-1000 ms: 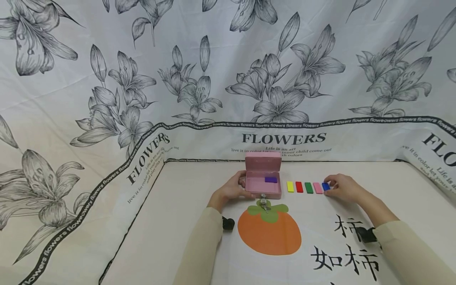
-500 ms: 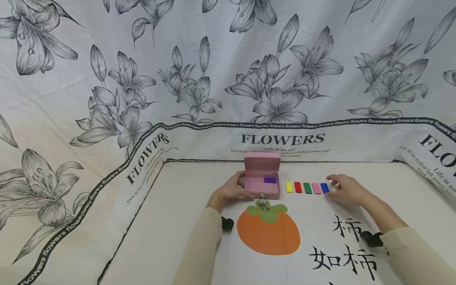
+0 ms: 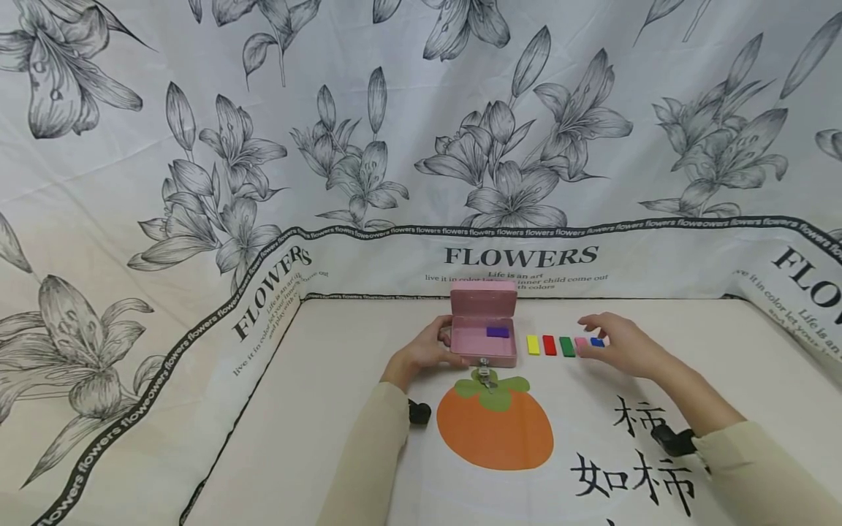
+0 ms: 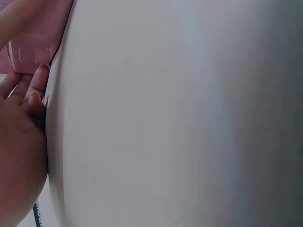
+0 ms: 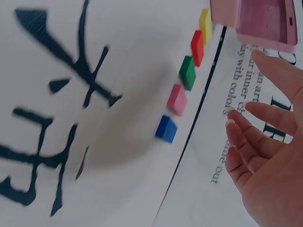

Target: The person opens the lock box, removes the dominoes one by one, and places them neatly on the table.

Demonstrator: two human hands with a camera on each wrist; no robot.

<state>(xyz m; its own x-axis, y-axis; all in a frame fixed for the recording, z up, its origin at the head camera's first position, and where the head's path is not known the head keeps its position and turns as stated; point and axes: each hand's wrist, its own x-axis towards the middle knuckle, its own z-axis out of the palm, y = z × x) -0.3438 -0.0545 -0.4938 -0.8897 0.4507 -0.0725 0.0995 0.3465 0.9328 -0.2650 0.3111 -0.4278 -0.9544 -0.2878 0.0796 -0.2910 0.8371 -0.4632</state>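
Note:
A small pink metal box (image 3: 483,359) stands with its lid (image 3: 483,301) raised, a purple block (image 3: 497,332) lying inside. My left hand (image 3: 427,351) holds the box by its left side, thumb along the front; the left wrist view shows fingertips against the pink wall. To the box's right runs a row of blocks: yellow (image 5: 205,26), red (image 5: 197,48), green (image 5: 187,73), pink (image 5: 177,100) and blue (image 5: 166,129). Over the row's right end hovers my right hand (image 3: 631,347), fingers spread and holding nothing, partly covering the pink and blue blocks in the head view.
A small padlock (image 3: 484,371) hangs at the box's front. The white tablecloth bears a printed orange persimmon (image 3: 495,431) and black characters (image 3: 634,475). Behind the table hangs a flower-printed curtain (image 3: 368,168).
My right hand has let go of the blue block at the row's end, drawn back, then moved left over the pink and blue blocks. The left hand stays on the box.

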